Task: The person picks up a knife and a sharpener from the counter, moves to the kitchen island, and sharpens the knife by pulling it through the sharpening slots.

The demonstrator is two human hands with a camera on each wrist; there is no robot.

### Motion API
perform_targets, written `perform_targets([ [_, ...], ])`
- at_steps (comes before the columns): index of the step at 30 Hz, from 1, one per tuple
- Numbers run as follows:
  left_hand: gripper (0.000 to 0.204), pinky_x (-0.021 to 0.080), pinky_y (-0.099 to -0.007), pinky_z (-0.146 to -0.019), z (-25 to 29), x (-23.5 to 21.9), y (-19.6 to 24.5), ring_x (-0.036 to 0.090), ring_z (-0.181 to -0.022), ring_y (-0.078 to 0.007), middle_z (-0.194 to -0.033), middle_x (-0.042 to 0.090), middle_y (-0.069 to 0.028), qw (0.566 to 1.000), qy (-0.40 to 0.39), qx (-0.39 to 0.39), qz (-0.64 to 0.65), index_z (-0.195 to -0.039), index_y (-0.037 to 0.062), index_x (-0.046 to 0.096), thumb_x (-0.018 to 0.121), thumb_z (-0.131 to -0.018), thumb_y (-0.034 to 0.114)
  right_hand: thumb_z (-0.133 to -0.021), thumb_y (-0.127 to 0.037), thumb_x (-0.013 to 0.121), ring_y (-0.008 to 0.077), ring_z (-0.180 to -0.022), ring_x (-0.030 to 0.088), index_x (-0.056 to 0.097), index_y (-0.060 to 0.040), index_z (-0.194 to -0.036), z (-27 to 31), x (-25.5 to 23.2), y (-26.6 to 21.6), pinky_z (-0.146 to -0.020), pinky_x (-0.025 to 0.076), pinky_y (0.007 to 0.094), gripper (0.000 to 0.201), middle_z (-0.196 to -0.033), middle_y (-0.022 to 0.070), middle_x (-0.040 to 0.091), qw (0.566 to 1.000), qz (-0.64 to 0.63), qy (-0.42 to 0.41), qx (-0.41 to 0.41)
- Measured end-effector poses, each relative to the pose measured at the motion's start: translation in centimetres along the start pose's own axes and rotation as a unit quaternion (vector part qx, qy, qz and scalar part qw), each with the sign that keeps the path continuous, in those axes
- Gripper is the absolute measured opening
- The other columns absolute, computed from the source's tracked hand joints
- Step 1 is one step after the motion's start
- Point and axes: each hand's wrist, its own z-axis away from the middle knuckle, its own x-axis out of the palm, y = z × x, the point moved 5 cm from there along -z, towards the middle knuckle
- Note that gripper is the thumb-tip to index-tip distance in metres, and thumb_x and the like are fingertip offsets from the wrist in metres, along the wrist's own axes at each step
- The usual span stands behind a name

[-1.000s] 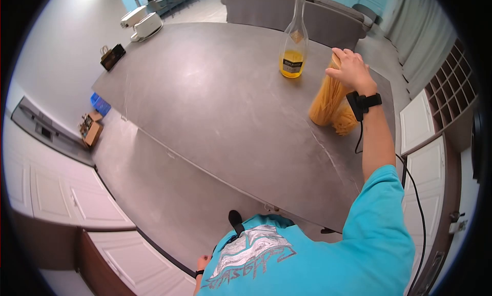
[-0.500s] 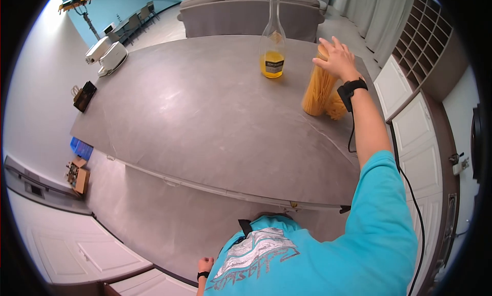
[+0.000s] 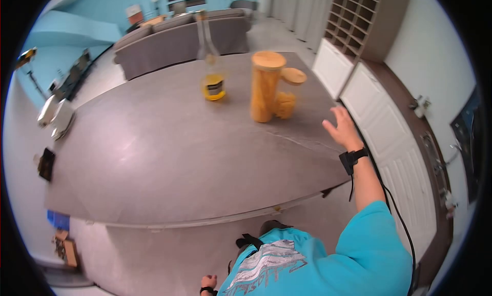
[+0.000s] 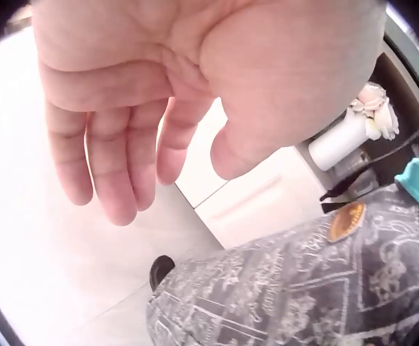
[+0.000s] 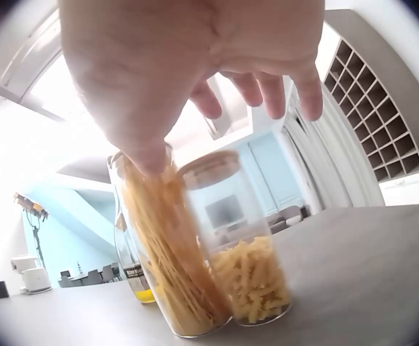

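Note:
A tall glass jar of spaghetti (image 3: 263, 93) with a wooden lid (image 3: 269, 60) stands upright on the grey table. Close beside it is a shorter lidded jar of pasta pieces (image 5: 251, 281). A long-necked bottle holding yellow liquid (image 3: 213, 86) stands to their left. My right hand (image 3: 342, 129) hovers to the right of the jars near the table's side edge, fingers spread and holding nothing. Low at my side hangs my left hand (image 4: 195, 65), its fingers relaxed and free of any object.
The grey table (image 3: 154, 162) has a white appliance (image 3: 62, 120) and a dark box (image 3: 46, 164) at its far left end. A grey sofa (image 3: 164, 44) stands behind it. White cabinets (image 3: 382, 111) line the right, and a cable (image 3: 397, 214) runs beside my right arm.
My right hand has let go of the spaghetti jar's lid and drawn back to the right, away from both jars. The head view has turned rightward. My left hand stays low.

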Motion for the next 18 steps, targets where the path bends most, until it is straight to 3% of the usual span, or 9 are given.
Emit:
perform_targets([
  [1,0.039,0.050,-0.0419,-0.087,-1.7,-0.3,-0.2,0.065,-0.096,-0.0345,-0.097,0.068,-0.0199,1.000,-0.003,0.013,-0.019,-0.096,0.0023,0.069,0.067,-0.077,0.036,-0.081,-0.033,0.067,0.0387,-0.120,0.046,0.052,-0.0026,-0.120,1.3,-1.3,1.2,-0.100,0.038,0.0445,0.052,-0.132,0.0232,0.047,1.000,0.023,0.005,0.016],
  [3,0.036,0.050,-0.0420,-0.086,-5.3,-0.8,0.6,0.065,-0.095,-0.0349,-0.096,0.068,-0.0203,0.997,-0.015,0.032,-0.073,-0.095,0.0012,0.069,0.066,-0.078,0.033,-0.080,-0.025,0.064,0.0371,-0.111,0.053,0.057,-0.0030,-0.111,5.0,-1.6,5.4,-0.094,0.043,0.0454,0.038,-0.119,0.0207,0.057,0.971,0.093,-0.194,0.107],
  [6,0.037,0.051,-0.0433,-0.084,-6.9,-1.8,6.4,0.064,-0.094,-0.0362,-0.094,0.067,-0.0222,0.990,0.011,0.098,-0.105,-0.092,-0.0016,0.068,0.065,-0.078,0.032,-0.077,-0.011,0.053,0.0400,-0.096,0.059,0.065,-0.0011,-0.092,10.6,-5.0,10.7,-0.085,0.048,0.0458,0.021,-0.094,0.0235,0.065,0.959,0.132,-0.161,0.194],
  [7,0.037,0.051,-0.0436,-0.084,-6.2,-2.4,9.1,0.064,-0.094,-0.0367,-0.093,0.067,-0.0231,0.988,0.014,0.116,-0.104,-0.091,-0.0024,0.068,0.064,-0.078,0.032,-0.079,-0.012,0.054,0.0405,-0.095,0.059,0.066,-0.0016,-0.091,12.6,-5.8,13.1,-0.084,0.048,0.0467,0.020,-0.095,0.0243,0.064,0.943,0.129,-0.186,0.246],
  [11,0.036,0.050,-0.0429,-0.083,-8.5,1.4,16.6,0.064,-0.092,-0.0377,-0.092,0.067,-0.0232,0.969,-0.045,0.214,-0.112,-0.090,-0.0021,0.068,0.063,-0.079,0.031,-0.079,-0.011,0.052,0.0441,-0.085,0.059,0.065,0.0022,-0.084,23.7,-7.4,21.6,-0.075,0.049,0.0473,0.019,-0.086,0.0258,0.063,0.938,0.149,-0.116,0.291],
  [12,0.035,0.050,-0.0427,-0.083,-6.3,1.6,19.7,0.064,-0.092,-0.0376,-0.092,0.067,-0.0228,0.964,-0.040,0.239,-0.110,-0.090,-0.0017,0.068,0.062,-0.079,0.031,-0.081,-0.014,0.052,0.0446,-0.087,0.059,0.066,0.0019,-0.085,26.3,-7.8,21.9,-0.077,0.049,0.0483,0.021,-0.088,0.0259,0.063,0.900,0.149,-0.140,0.386],
  [14,0.034,0.050,-0.0426,-0.083,-2.1,2.4,24.4,0.064,-0.092,-0.0375,-0.092,0.067,-0.0225,0.955,-0.032,0.270,-0.116,-0.091,-0.0013,0.068,0.062,-0.079,0.030,-0.082,-0.017,0.052,0.0440,-0.088,0.061,0.067,0.0002,-0.085,34.4,-4.9,28.1,-0.079,0.049,0.0494,0.023,-0.090,0.0255,0.064,0.881,0.159,-0.196,0.400],
  [15,0.034,0.050,-0.0422,-0.083,-0.8,3.5,26.0,0.064,-0.092,-0.0376,-0.092,0.067,-0.0224,0.952,-0.045,0.279,-0.118,-0.091,-0.0009,0.068,0.062,-0.079,0.030,-0.082,-0.017,0.052,0.0433,-0.089,0.061,0.068,0.0001,-0.085,39.1,-3.1,31.0,-0.080,0.049,0.0490,0.023,-0.090,0.0257,0.064,0.855,0.144,-0.202,0.455],
  [18,0.036,0.050,-0.0425,-0.083,1.8,7.1,29.3,0.064,-0.092,-0.0377,-0.092,0.067,-0.0225,0.936,-0.056,0.311,-0.155,-0.091,-0.0004,0.068,0.060,-0.079,0.032,-0.083,-0.054,0.058,0.0410,-0.086,0.063,0.068,0.0048,-0.082,46.4,-1.5,30.8,-0.080,0.049,0.0464,0.059,-0.084,0.0265,0.065,0.837,0.068,-0.280,0.465],
])
